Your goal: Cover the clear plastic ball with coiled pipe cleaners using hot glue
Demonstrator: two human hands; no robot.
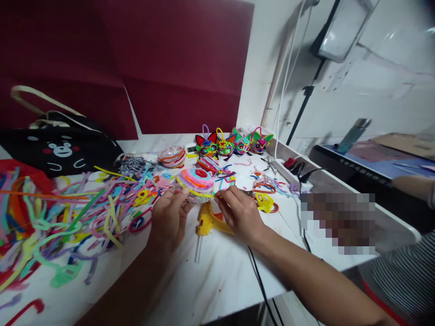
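My left hand (171, 213) grips a dome (197, 181) covered in rings of coloured pipe cleaner, pink, orange, blue and purple, with a red centre. A yellow pipe cleaner (199, 195) runs along its lower edge. At the dome's right side, the fingers of my right hand (240, 210) pinch the end of that yellow strand. Just below the dome lies a yellow glue gun (205, 222), partly hidden behind my right hand, with a clear glue stick (197, 249) protruding. Beside my right hand are orange-handled scissors (267, 186) and a bent yellow piece (264, 202).
Loose pipe cleaners (98, 213) cover the table's left side. Several finished cat-like heads (208, 147) stand at the back, near another wrapped dome (171, 156). A black bag (61, 147) sits back left. A power strip (292, 174) with cables is right; a person in a striped top (404, 276) is beyond.
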